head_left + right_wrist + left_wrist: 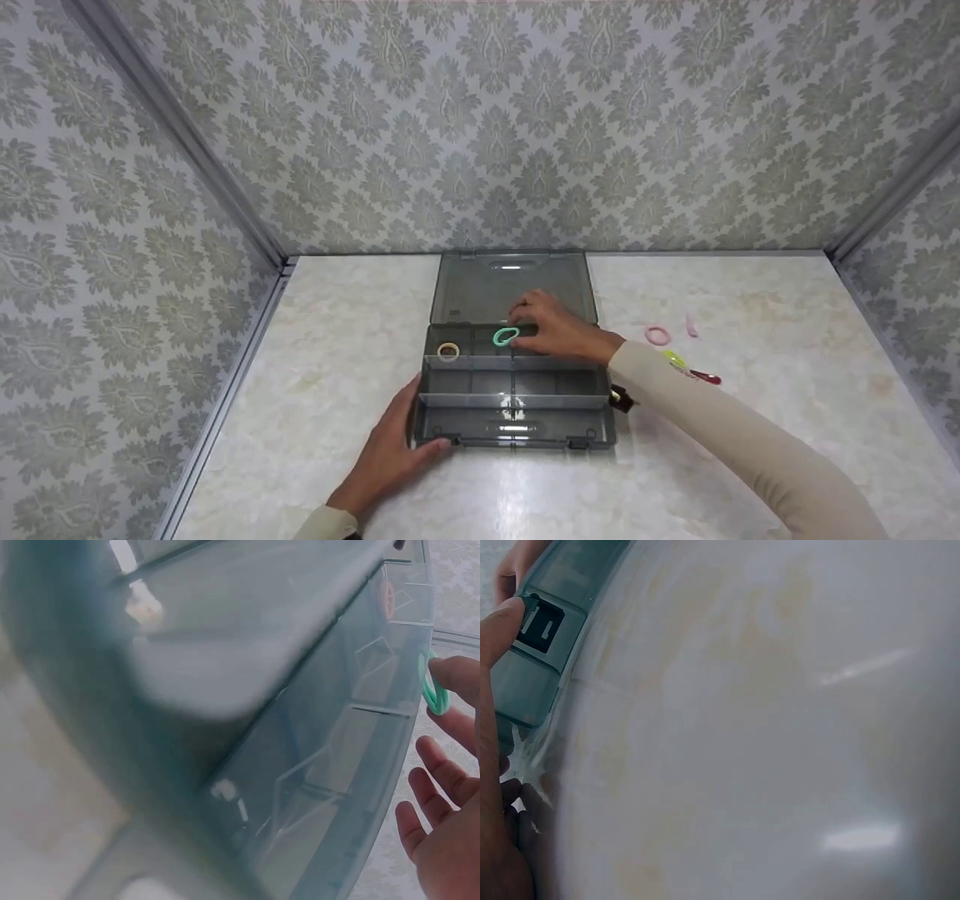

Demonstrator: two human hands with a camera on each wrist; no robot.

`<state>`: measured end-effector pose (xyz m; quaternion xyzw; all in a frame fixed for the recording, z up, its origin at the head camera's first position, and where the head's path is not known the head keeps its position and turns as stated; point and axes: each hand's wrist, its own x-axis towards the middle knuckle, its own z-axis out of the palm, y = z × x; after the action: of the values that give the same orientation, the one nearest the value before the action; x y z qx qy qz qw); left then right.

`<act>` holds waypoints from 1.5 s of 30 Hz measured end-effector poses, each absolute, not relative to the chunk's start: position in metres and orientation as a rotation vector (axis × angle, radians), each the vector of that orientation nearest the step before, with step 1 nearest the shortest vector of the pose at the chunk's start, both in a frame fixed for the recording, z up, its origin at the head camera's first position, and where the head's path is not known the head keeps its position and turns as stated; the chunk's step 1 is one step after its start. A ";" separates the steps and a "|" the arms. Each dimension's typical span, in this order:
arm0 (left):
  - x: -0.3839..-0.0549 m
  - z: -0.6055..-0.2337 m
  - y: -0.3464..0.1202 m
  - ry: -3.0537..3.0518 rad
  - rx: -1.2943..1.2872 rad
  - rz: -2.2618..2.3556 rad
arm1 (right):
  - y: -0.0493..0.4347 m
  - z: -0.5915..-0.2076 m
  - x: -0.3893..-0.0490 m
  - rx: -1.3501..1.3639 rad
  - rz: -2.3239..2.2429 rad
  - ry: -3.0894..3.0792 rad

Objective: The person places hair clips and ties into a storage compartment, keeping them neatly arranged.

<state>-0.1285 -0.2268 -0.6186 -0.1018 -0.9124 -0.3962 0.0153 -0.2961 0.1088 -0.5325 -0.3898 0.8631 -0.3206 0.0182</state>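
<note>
Head: right hand (555,328) over box (517,444)

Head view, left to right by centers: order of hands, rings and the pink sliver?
Left hand → cream ring → green ring → right hand → pink ring → pink sliver.
</note>
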 end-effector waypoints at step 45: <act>-0.129 -0.615 -0.227 -2.858 -0.312 -1.282 | 0.043 -0.537 -0.319 -1.395 -0.580 2.569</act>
<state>-0.1291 -0.2269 -0.6146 -0.0990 -0.9080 -0.4072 -0.0031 -0.3192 0.0433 -0.5367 -0.4665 0.8592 -0.1939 0.0805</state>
